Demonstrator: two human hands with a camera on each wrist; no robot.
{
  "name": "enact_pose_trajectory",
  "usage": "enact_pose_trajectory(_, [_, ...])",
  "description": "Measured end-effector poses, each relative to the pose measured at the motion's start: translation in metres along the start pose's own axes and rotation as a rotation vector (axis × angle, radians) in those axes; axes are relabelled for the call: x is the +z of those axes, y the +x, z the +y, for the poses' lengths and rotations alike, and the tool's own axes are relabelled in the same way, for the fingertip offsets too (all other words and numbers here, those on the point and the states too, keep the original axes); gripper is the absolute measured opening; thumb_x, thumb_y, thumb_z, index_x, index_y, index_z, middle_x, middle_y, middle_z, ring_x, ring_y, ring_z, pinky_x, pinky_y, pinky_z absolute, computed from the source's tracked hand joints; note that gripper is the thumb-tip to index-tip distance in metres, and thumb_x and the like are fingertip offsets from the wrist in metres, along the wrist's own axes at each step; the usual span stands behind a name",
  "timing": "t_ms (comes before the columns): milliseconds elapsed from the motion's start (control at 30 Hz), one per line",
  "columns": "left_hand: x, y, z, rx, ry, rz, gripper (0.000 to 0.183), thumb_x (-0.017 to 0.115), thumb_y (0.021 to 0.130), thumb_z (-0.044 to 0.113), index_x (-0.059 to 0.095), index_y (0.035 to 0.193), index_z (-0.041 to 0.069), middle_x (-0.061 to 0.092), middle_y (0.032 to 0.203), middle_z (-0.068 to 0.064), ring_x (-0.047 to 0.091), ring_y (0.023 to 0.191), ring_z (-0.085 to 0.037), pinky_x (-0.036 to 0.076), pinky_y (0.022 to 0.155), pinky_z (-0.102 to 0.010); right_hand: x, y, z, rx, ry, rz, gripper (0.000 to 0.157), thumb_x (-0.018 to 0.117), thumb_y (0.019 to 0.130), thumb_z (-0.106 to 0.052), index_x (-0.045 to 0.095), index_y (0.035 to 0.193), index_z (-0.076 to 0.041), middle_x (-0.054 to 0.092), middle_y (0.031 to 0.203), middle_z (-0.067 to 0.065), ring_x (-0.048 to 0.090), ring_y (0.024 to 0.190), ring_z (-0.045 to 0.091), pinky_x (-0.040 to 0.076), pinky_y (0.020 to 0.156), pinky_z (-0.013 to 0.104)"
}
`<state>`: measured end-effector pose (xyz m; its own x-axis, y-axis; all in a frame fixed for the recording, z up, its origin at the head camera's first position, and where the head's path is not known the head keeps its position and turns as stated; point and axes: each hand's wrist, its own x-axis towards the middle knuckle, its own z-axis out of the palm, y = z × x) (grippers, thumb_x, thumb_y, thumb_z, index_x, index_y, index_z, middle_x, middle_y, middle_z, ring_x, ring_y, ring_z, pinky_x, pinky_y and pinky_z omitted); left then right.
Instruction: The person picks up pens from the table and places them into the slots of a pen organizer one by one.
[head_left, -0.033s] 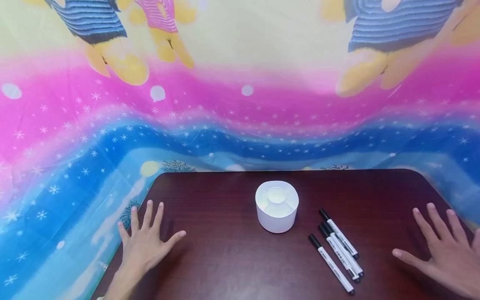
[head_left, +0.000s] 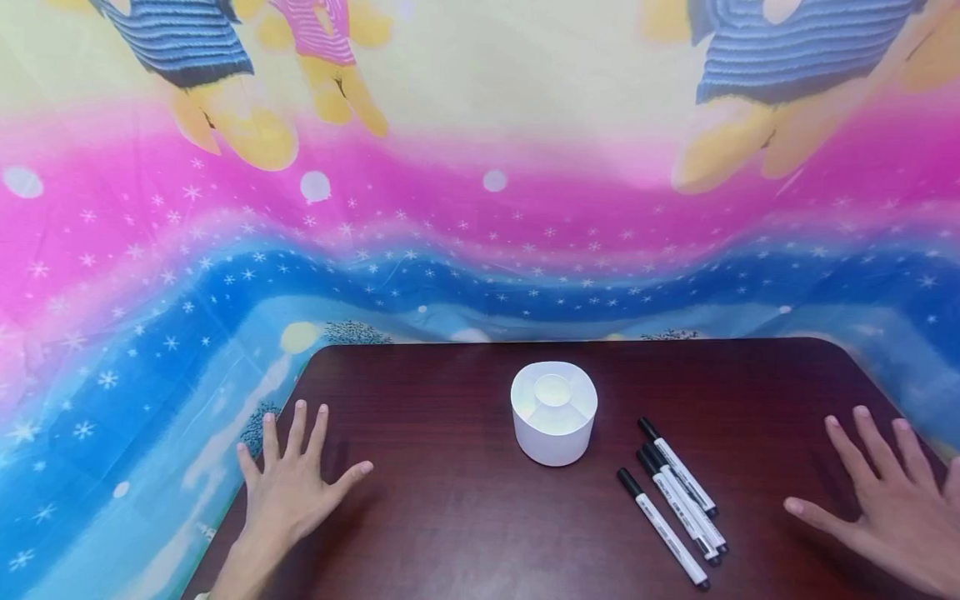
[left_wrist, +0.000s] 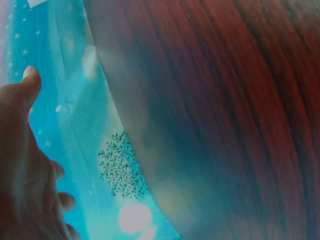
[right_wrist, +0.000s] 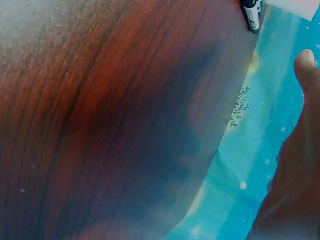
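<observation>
My left hand (head_left: 288, 496) is over the left side of the dark table, its fingers spread and nothing in its grasp. On the right side, my right hand (head_left: 888, 508) is likewise spread and holds nothing, partly cut off by the frame edge. Between them stands a round white divided organizer (head_left: 555, 440) with a ring-shaped middle compartment. Several white marker pens (head_left: 670, 539) with black caps lie slantwise to its right, nearer my right hand; some touch or overlap. The right wrist view shows part of a marker (right_wrist: 252, 17) at the top.
The reddish-brown wood-grain table (head_left: 435, 508) has rounded far corners. Behind it and along its sides hangs a patterned cloth (head_left: 480, 225) in pink, blue and cream, with snowflakes and cartoon figures.
</observation>
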<state>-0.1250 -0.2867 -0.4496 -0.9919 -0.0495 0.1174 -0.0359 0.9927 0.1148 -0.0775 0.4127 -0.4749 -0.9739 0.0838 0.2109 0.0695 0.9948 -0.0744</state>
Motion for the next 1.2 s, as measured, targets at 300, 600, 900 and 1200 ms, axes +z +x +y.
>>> enact_pose_trajectory(300, [0.002,0.004,0.004,0.007,-0.008,0.006,0.116,0.056,0.09,0.086,0.013,0.174,0.02,0.01,0.18,-0.021,-0.005,0.163,-0.059,-0.006,0.117,-0.092,-0.005,0.007,-0.003,-0.036,-0.001,-0.015,0.14,0.073,0.081,-0.081,-0.012,0.172,-0.017,-0.024,0.175,0.022,-0.033,0.158,0.048,-0.024,0.115,0.087])
enact_pose_trajectory(600, [0.008,0.009,0.007,0.014,0.003,0.021,0.118,0.054,0.088,0.089,0.015,0.174,0.019,0.012,0.18,-0.022,-0.002,0.163,-0.059,-0.004,0.118,-0.092,-0.005,0.01,-0.016,-0.066,0.016,-0.054,0.134,0.071,0.086,-0.078,-0.009,0.172,-0.014,-0.023,0.175,0.023,-0.032,0.157,0.051,-0.035,0.111,0.079])
enact_pose_trajectory(900, [0.012,0.014,0.016,0.014,-0.011,-0.007,0.116,0.056,0.089,0.087,0.015,0.174,0.019,0.01,0.18,-0.022,-0.005,0.163,-0.059,-0.009,0.118,-0.091,0.003,0.012,-0.02,-0.101,0.044,-0.045,0.132,0.073,0.087,-0.075,-0.005,0.173,-0.013,-0.026,0.176,0.015,-0.031,0.159,0.047,-0.032,0.112,0.081])
enact_pose_trajectory(1200, [0.013,0.019,0.03,0.015,-0.045,-0.025,0.116,0.057,0.089,0.086,0.016,0.174,0.017,0.008,0.18,-0.022,-0.005,0.163,-0.058,-0.01,0.12,-0.089,0.007,0.02,-0.029,-0.107,0.092,-0.066,0.129,0.071,0.09,-0.073,-0.005,0.173,-0.012,-0.022,0.177,0.017,-0.028,0.16,0.048,-0.033,0.113,0.077])
